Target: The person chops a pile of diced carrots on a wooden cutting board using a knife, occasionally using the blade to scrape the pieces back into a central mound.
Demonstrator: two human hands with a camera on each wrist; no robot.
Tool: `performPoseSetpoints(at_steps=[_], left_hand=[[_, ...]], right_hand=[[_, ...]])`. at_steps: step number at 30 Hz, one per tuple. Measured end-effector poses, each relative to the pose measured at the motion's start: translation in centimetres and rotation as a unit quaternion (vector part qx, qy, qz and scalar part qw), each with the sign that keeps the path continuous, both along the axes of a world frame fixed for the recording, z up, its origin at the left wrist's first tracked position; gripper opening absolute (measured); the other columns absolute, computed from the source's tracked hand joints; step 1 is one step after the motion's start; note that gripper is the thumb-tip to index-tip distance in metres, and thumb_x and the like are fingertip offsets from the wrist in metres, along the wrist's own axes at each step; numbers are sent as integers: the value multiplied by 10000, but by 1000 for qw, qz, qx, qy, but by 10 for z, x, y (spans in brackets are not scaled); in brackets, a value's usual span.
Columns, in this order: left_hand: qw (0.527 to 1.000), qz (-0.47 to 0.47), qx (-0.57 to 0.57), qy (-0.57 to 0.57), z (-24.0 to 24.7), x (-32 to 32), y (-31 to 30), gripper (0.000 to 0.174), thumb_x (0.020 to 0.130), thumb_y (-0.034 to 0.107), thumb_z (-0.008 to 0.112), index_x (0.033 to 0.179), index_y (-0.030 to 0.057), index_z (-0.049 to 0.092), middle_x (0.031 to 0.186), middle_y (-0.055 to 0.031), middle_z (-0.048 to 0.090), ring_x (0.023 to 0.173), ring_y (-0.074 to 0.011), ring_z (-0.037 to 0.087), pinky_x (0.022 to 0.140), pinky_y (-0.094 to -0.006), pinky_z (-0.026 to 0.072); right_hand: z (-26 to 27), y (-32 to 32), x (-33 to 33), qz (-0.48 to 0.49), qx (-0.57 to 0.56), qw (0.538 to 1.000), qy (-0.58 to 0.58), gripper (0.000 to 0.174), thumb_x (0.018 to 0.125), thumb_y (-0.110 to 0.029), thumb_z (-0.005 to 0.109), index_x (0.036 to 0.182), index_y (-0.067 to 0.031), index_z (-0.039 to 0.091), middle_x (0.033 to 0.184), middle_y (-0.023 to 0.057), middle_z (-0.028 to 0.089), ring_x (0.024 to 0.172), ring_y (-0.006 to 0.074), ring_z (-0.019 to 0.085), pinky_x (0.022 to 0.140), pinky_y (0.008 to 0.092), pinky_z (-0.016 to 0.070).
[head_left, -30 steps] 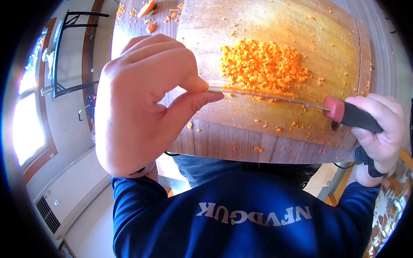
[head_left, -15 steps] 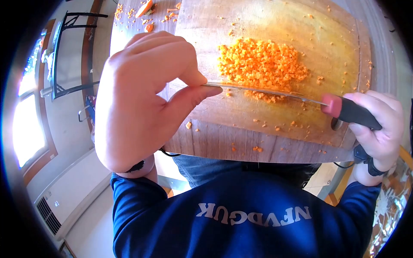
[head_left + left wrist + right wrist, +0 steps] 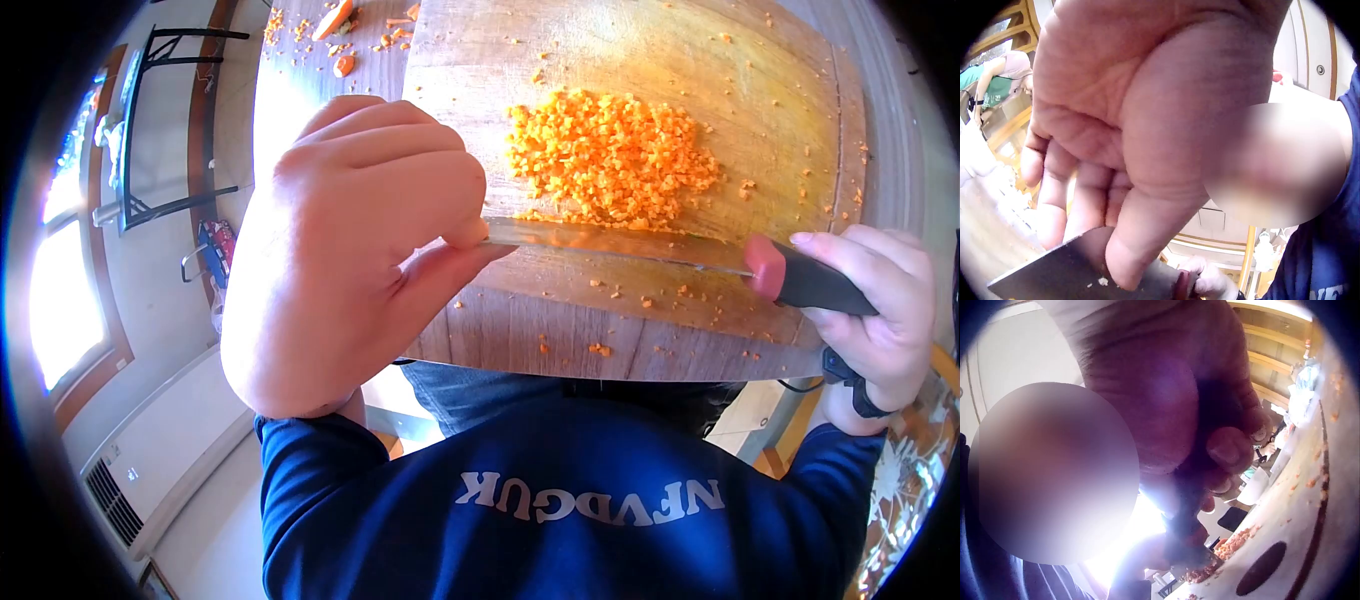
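Observation:
A knife (image 3: 620,243) lies across the near side of a pile of finely chopped carrot (image 3: 610,155) on the wooden cutting board (image 3: 770,110). My left hand (image 3: 360,230) pinches the blade near its tip between thumb and fingers. In the left wrist view the thumb presses on the flat of the blade (image 3: 1060,275), which has small bits stuck to it. My right hand (image 3: 875,290) grips the black and red handle (image 3: 820,280). In the right wrist view its fingers (image 3: 1232,447) wrap around the dark handle, with carrot crumbs beyond.
Carrot crumbs are scattered over the board and the table's near edge (image 3: 500,325). Larger carrot pieces (image 3: 333,20) lie on the table at the far left. In the left wrist view another person in green (image 3: 1000,87) is in the background.
My left hand and the blade's tip end have moved toward my body. The blade has tilted to show more of its flat, and the carrot bits seen on its near side are now hidden.

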State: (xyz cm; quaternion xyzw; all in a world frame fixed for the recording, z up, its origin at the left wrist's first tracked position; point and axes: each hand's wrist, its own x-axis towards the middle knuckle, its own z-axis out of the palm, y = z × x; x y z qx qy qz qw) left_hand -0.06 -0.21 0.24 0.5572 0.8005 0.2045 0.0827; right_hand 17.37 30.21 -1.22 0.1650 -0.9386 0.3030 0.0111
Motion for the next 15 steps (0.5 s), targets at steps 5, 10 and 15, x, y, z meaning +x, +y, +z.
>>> performPoseSetpoints(at_steps=[5, 10, 15], left_hand=[[1000, 4, 14, -14, -3, -2, -1, 278, 537, 38, 862, 664, 52, 614, 720, -84, 624, 768, -244, 652, 722, -347, 471], [999, 20, 36, -17, 3, -2, -4, 274, 530, 34, 860, 660, 52, 620, 698, -67, 611, 760, -232, 650, 725, -354, 469], [999, 6, 26, -19, 4, 2, -4, 280, 525, 45, 868, 653, 54, 620, 696, -66, 617, 753, -220, 648, 727, -352, 473]], right_hand=[[-2, 3, -1, 7, -12, 1000, 5, 383, 742, -124, 818, 1082, 11, 707, 677, 98, 621, 538, 214, 616, 507, 303, 432], [7, 6, -3, 29, 25, 999, 30, 389, 740, -163, 824, 1071, 6, 710, 674, 95, 626, 542, 211, 627, 504, 297, 438], [6, 7, -2, 40, 2, 999, 15, 380, 742, -178, 830, 1057, -1, 713, 677, 92, 632, 539, 209, 631, 498, 294, 438]])
